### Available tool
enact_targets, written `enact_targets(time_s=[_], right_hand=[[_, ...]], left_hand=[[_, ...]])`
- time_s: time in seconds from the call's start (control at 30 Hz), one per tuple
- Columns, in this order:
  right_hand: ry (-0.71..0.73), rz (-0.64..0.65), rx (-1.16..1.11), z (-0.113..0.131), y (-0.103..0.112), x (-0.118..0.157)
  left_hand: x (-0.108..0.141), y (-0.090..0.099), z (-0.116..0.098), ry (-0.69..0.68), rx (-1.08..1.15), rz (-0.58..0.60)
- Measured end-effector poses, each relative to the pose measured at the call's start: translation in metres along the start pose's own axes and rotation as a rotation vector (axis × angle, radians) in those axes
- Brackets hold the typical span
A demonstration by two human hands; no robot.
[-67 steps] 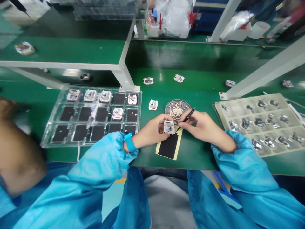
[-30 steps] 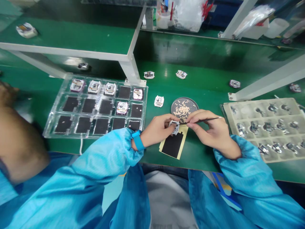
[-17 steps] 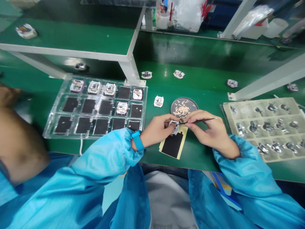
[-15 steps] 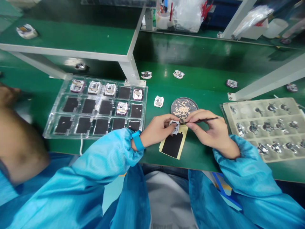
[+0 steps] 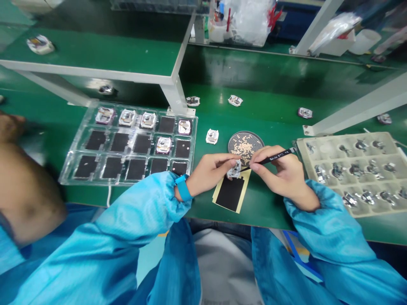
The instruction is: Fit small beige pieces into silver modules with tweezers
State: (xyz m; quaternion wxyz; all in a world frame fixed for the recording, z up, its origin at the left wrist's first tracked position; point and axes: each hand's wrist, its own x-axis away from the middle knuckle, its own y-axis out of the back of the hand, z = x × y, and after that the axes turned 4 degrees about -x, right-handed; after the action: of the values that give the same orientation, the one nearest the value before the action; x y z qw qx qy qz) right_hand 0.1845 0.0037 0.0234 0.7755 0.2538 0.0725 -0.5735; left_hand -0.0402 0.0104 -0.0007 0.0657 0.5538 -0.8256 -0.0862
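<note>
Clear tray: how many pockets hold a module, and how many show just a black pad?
Modules: 5
Black pads alone: 10
Total pockets: 15

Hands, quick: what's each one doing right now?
Left hand: closed, holding a small white-framed module.
Right hand: closed, holding black tweezers.
</note>
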Motion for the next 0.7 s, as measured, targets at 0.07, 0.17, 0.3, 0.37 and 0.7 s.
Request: enact_targets(time_s=[0.07, 0.17, 0.3, 0.37, 0.7], right_hand=[[0.002, 0.002, -0.01, 0.0004, 0.0005, 0.0], [0.008, 0.005, -0.017, 0.0007, 0.0012, -0.0002], [0.017, -0.007, -0.035, 0.0004, 0.0021, -0.0005], [0.016, -0.008, -0.038, 0.0006, 0.0022, -0.0006], [-0.15, 0.065, -0.211, 0.0079, -0.0006, 0.0004]], left_hand=[[-0.0001, 0.0002, 0.001, -0.004, 0.005, -0.005], [0.0006, 0.0006, 0.0018, -0.008, 0.008, -0.009], [0.0013, 0.0011, 0.0016, -0.007, -0.001, -0.013], [0.0012, 0.0011, 0.0015, -0.012, 0.001, -0.014], [-0.0002, 0.0028, 0.0018, -0.064, -0.013, -0.027]])
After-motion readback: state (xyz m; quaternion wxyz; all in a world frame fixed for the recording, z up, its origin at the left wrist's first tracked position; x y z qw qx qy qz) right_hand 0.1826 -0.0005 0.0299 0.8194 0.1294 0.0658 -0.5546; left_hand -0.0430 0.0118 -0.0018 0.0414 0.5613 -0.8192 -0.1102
